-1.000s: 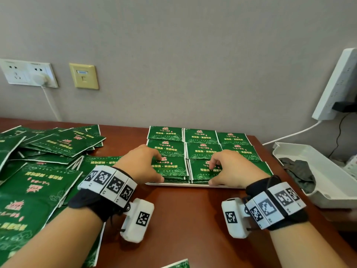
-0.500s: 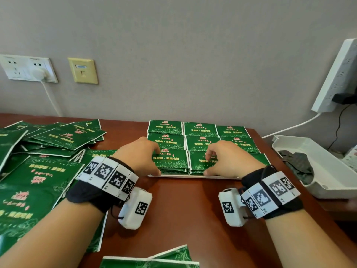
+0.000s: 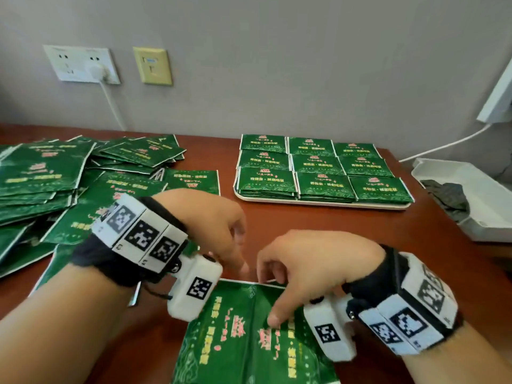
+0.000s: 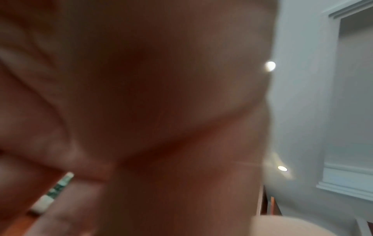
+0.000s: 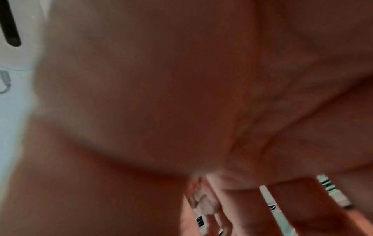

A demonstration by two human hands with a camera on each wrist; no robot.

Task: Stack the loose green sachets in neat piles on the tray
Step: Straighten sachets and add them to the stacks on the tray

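Lying flat on the surface (image 3: 318, 225) near the body, short of the tray (image 3: 327, 204), the sachets (image 3: 235, 333) look thin, light, floppy and slick, best pinched at the far edge where the right hand (image 3: 310, 268) grips; whether the left hand (image 3: 213, 223) holds anything is unclear.

Right wrist view, blurred at close range. The palm of the right hand (image 5: 161, 95) fills most of the frame. At lower right, the fingers (image 5: 302, 212) extend away from the lens, with white sachet edges (image 5: 266, 198) bearing dark print visible between them. At far left, a white device (image 5: 22, 32) with a black slot stands against a pale surface.
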